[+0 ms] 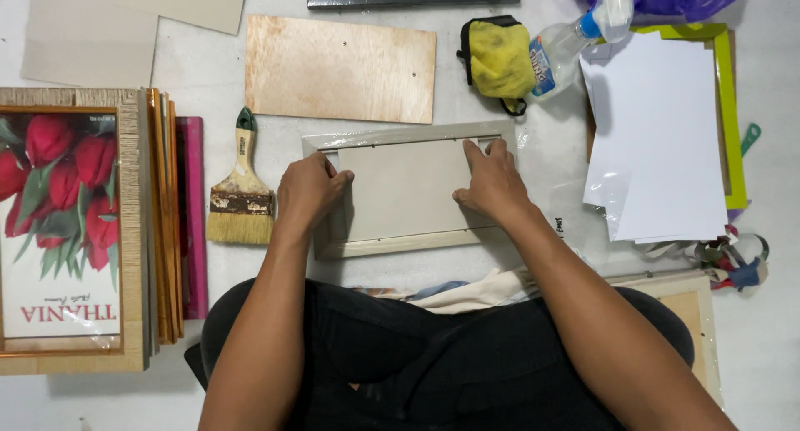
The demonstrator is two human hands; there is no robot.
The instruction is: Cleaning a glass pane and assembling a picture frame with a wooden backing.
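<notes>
Here both hands, left hand and right hand, press flat with fingers released on the backing board inside the picture frame, right of the paintbrush; uneven pressure could probably jam it crooked.

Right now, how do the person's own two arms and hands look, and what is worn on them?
Both forearms are bare: no sleeves show, and no gloves, watch or bracelet. The left hand and the right hand also show no rings that I can make out. Lower down, the person wears dark, almost black clothing.
</notes>
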